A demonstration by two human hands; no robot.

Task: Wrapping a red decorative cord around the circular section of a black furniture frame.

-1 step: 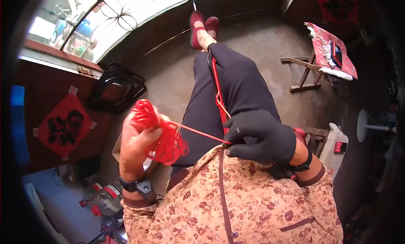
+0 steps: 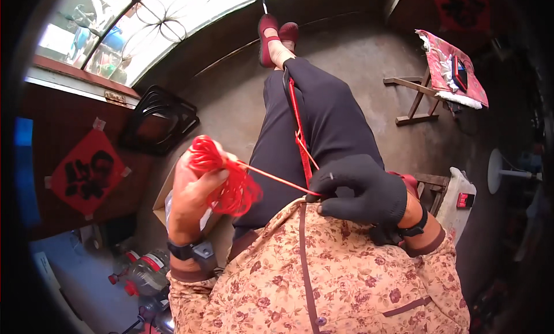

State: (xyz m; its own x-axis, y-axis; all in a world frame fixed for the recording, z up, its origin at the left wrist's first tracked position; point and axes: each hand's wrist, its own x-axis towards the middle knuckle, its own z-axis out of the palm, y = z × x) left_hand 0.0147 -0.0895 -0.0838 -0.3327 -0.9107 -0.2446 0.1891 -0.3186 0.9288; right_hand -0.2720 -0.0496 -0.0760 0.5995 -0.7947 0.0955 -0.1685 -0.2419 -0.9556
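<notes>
Concrete floor point(image 2: 231, 103), red cord point(image 2: 277, 179) taut between hands, left hand point(image 2: 193, 198), right hand point(image 2: 363, 190)

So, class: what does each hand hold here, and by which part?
The bare left hand grips a bundle of thin red cord, looped around its fingers. The black-gloved right hand pinches the taut strand of that cord at its fingertips, beside a braided red strap.

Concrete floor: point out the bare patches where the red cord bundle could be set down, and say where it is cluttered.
The widest bare concrete floor lies between the person's dark trouser legs and the wooden stool with the red cloth. A narrower strip runs between the legs and the black wire frame. Crowded: lower left, around the red-and-grey tool, and on the right by the white box.
</notes>
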